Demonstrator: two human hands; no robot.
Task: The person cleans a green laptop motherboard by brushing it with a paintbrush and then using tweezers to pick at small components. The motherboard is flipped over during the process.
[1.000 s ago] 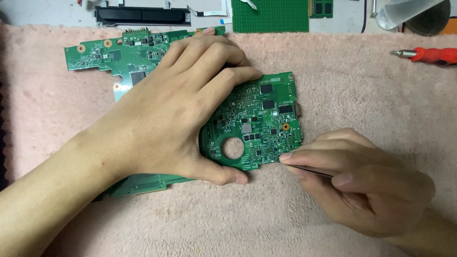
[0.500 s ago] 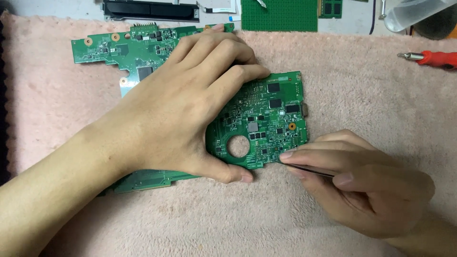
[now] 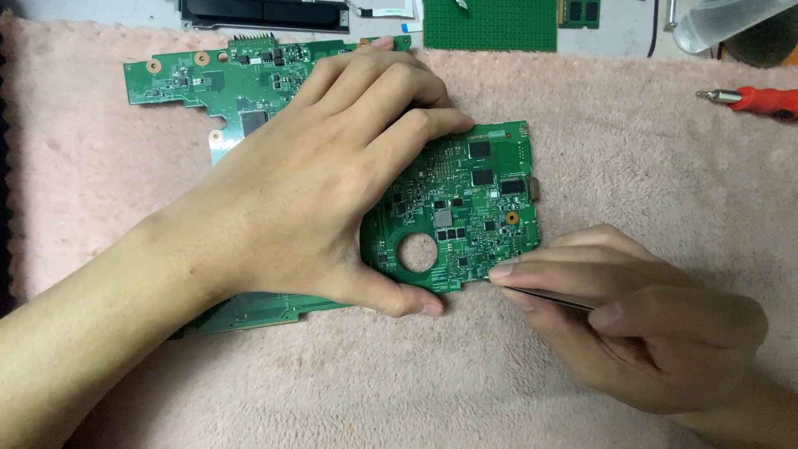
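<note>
Head view: left hand (image 3: 324, 191) lies spread flat, pressing the green board (image 3: 465, 208) onto the pink towel (image 3: 648, 166). Right hand (image 3: 648, 333) pinches tweezers (image 3: 544, 297), tips at the board's lower edge; work looks midway, nothing lifted free yet.
</note>
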